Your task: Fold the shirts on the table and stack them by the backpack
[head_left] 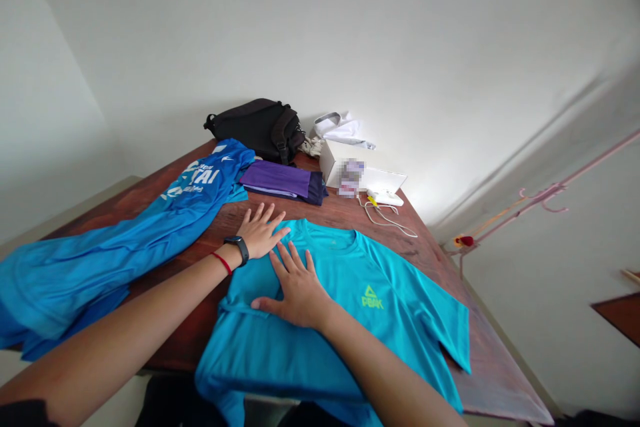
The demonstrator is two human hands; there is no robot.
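Note:
A turquoise T-shirt point(330, 280) with a yellow-green chest logo lies spread on the wooden table, its lower part hanging over the near edge. My left hand point(260, 232) rests on its far left shoulder, fingers spread, with a dark band and a red string at the wrist. Flat on the left chest of the shirt lies my right hand point(299, 287), its fingers and thumb apart. The shirt's left sleeve is out of sight, partly behind my left arm; its right sleeve point(447, 313) reaches toward the table's right side.
Left on the table point(420, 247) stretches a blue printed shirt point(165, 220). Beyond my hands sits a folded purple garment point(280, 180), with a black bag point(255, 127) behind. White boxes point(383, 177) and a white cable point(385, 219) are near the wall. A pink pole point(545, 197) stands right.

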